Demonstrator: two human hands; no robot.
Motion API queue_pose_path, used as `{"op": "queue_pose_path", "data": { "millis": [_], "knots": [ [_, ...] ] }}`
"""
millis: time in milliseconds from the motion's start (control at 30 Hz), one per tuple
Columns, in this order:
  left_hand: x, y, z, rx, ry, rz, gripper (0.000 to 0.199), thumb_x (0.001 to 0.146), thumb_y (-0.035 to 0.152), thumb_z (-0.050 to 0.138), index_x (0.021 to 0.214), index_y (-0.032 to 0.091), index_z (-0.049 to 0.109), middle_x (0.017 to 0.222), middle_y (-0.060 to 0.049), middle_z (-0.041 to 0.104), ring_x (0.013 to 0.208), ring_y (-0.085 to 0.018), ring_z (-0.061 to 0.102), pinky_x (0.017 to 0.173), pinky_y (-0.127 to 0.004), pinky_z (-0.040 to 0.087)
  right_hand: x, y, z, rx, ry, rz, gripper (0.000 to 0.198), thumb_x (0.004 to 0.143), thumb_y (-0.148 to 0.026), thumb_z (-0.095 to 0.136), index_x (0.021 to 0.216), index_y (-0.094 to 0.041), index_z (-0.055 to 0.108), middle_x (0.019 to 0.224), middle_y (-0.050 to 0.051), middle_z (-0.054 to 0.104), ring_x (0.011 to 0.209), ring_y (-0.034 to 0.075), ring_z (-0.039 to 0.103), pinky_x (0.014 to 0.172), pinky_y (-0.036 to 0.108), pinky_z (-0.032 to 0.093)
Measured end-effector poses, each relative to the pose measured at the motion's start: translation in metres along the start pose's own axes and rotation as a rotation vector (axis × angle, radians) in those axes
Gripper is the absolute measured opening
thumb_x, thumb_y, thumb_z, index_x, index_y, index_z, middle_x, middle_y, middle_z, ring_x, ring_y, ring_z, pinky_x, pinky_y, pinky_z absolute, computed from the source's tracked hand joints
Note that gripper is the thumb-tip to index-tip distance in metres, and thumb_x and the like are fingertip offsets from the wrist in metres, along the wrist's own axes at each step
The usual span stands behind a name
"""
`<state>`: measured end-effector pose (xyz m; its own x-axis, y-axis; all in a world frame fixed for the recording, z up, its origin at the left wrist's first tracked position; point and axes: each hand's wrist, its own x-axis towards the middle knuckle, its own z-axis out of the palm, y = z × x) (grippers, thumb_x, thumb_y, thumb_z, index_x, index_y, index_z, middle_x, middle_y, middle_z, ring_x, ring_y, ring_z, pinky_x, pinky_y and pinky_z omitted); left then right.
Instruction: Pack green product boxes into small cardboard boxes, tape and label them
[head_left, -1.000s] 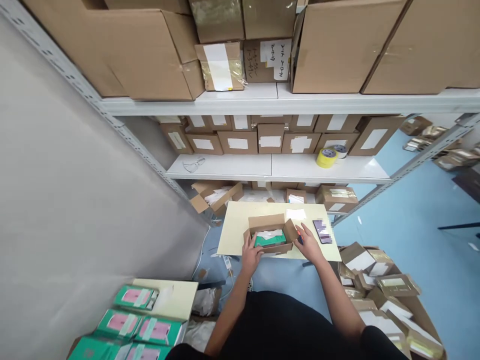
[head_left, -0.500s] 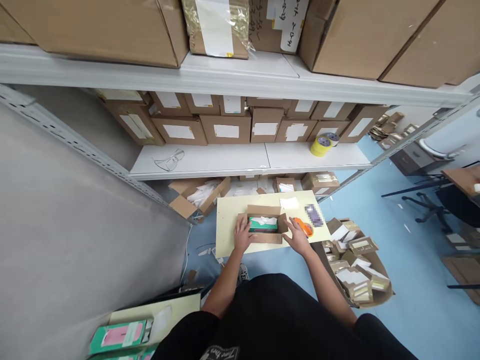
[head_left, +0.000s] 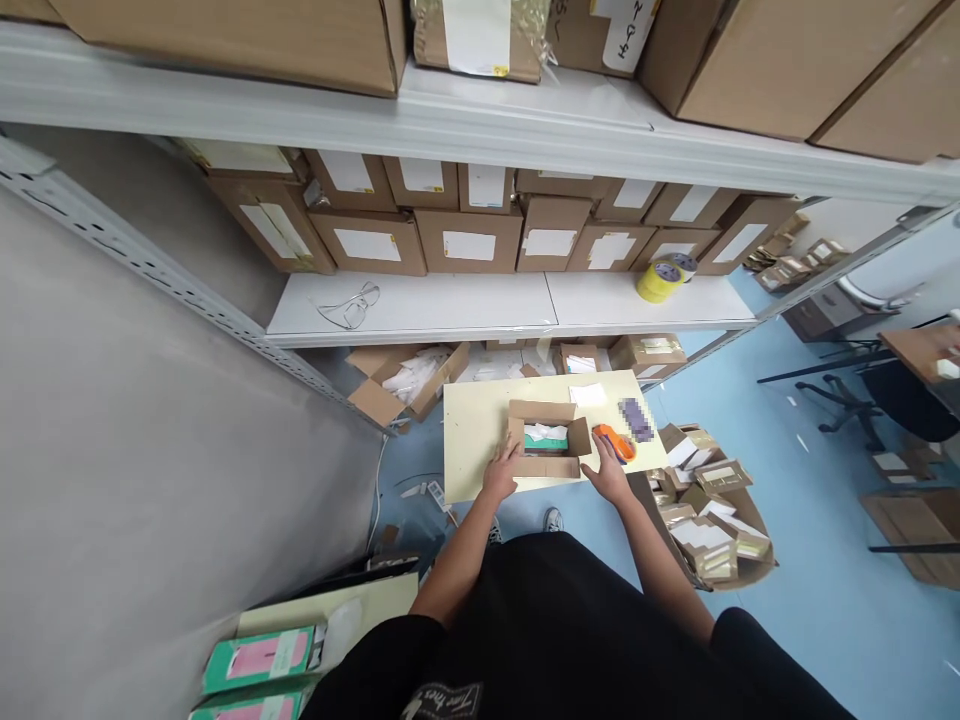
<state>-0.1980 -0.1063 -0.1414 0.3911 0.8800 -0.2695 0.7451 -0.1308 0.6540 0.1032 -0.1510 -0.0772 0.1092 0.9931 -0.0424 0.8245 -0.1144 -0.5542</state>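
An open cardboard box (head_left: pixel 550 467) stands on the cream tabletop (head_left: pixel 472 440) with its flaps spread. Inside lies a green box (head_left: pixel 546 443), partly covered by crumpled white paper (head_left: pixel 545 431). My left hand (head_left: pixel 502 470) is at the carton's left end, fingers stretched out against its side. At the right end is my right hand (head_left: pixel 608 476), its fingers apart, close to the right flap; whether it touches the carton I cannot tell. Just beyond the right fingertips lies an orange tape dispenser (head_left: pixel 616 441). A white sheet (head_left: pixel 588 395) and a pixelated purple item (head_left: pixel 636 420) lie farther back.
Shelving with labelled cartons (head_left: pixel 469 243) rises behind the table, holding glasses (head_left: pixel 351 307) and yellow tape rolls (head_left: pixel 660 282). A large carton of packed parcels (head_left: pixel 716 530) stands to the right. Green-and-pink boxes (head_left: pixel 259 658) lie at lower left. An open carton (head_left: pixel 379 399) sits behind.
My view has shifted slightly. The carton's flaps now stand more upright around the green box. My right hand has moved off the right flap toward the tape dispenser.
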Motion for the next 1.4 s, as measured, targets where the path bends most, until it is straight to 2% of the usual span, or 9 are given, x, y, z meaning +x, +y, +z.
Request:
{"op": "queue_pose_path", "data": {
  "millis": [100,200,333,600,833,1100,1200,1300,1400],
  "knots": [
    [-0.002,-0.005,0.006,-0.007,0.025,0.009,0.093,0.075,0.013,0.077,0.159,0.028,0.040,0.176,-0.010,0.011,0.158,-0.038,0.026,0.117,-0.046,0.045,0.012,0.003,0.008,0.034,-0.007,0.006,0.085,0.090,-0.034,0.061,0.165,-0.023,0.023,0.168,0.016,0.032,0.154,0.031,0.036,0.119,0.054,0.039],
    [-0.001,-0.008,0.006,-0.045,-0.010,0.026,0.085,0.079,0.014,0.074,0.157,0.025,0.043,0.176,-0.010,0.011,0.158,-0.035,0.027,0.120,-0.045,0.041,0.019,0.000,0.019,0.079,-0.155,-0.028,0.093,0.089,-0.039,0.063,0.167,-0.021,0.017,0.164,0.017,0.041,0.150,0.031,0.043,0.118,0.052,0.041],
    [0.005,-0.008,-0.002,-0.100,0.016,-0.003,0.065,0.093,0.023,0.064,0.156,0.023,0.045,0.172,-0.011,0.027,0.157,-0.033,0.030,0.121,-0.045,0.040,0.014,-0.009,0.039,0.193,-0.296,-0.041,0.093,0.088,-0.046,0.066,0.166,-0.024,0.021,0.152,0.015,0.056,0.138,0.030,0.057,0.113,0.050,0.046],
    [0.025,0.010,-0.021,-0.007,0.229,-0.120,0.071,0.093,0.032,0.071,0.158,0.022,0.043,0.139,-0.014,0.067,0.130,-0.028,0.062,0.107,-0.036,0.049,0.016,0.000,0.072,0.274,0.163,0.116,0.073,0.093,-0.055,0.057,0.153,-0.017,0.044,0.148,0.018,0.057,0.133,0.031,0.058,0.107,0.047,0.051],
    [0.045,0.026,-0.053,0.037,0.145,-0.232,0.079,0.092,0.037,0.072,0.162,0.026,0.037,0.129,-0.011,0.072,0.121,-0.027,0.066,0.100,-0.033,0.048,0.031,0.015,0.096,0.387,0.080,0.272,0.069,0.088,-0.064,0.060,0.142,-0.021,0.057,0.137,0.015,0.067,0.128,0.034,0.062,0.108,0.050,0.049],
    [0.058,0.017,-0.072,-0.031,0.126,-0.157,0.103,0.081,0.041,0.081,0.166,0.029,0.022,0.152,-0.011,0.058,0.137,-0.029,0.057,0.111,-0.036,0.044,0.029,0.033,0.107,0.446,0.037,0.136,0.054,0.091,-0.060,0.057,0.132,-0.024,0.064,0.151,0.012,0.055,0.142,0.030,0.050,0.118,0.047,0.041],
    [0.068,0.021,-0.076,0.047,0.087,-0.211,0.122,0.073,0.035,0.088,0.168,0.030,0.011,0.170,-0.015,0.031,0.143,-0.035,0.050,0.111,-0.039,0.045,0.028,0.036,0.112,0.468,0.002,0.180,0.053,0.087,-0.061,0.061,0.124,-0.024,0.066,0.146,0.013,0.058,0.141,0.031,0.052,0.115,0.047,0.044],
    [0.082,0.029,-0.076,0.166,0.018,-0.184,0.128,0.071,0.032,0.090,0.167,0.036,0.005,0.176,-0.014,-0.002,0.142,-0.039,0.050,0.106,-0.041,0.050,0.023,0.035,0.116,0.506,0.003,0.232,0.057,0.089,-0.061,0.058,0.135,-0.027,0.056,0.140,0.011,0.063,0.122,0.029,0.066,0.103,0.045,0.052],
    [0.096,0.035,-0.074,0.305,-0.031,-0.049,0.128,0.070,0.028,0.091,0.167,0.036,0.007,0.177,-0.010,-0.004,0.154,-0.039,0.031,0.113,-0.044,0.044,0.021,0.031,0.114,0.465,0.054,0.417,0.063,0.091,-0.062,0.056,0.142,-0.026,0.047,0.135,0.012,0.066,0.107,0.028,0.072,0.091,0.041,0.056]
  ]
}}
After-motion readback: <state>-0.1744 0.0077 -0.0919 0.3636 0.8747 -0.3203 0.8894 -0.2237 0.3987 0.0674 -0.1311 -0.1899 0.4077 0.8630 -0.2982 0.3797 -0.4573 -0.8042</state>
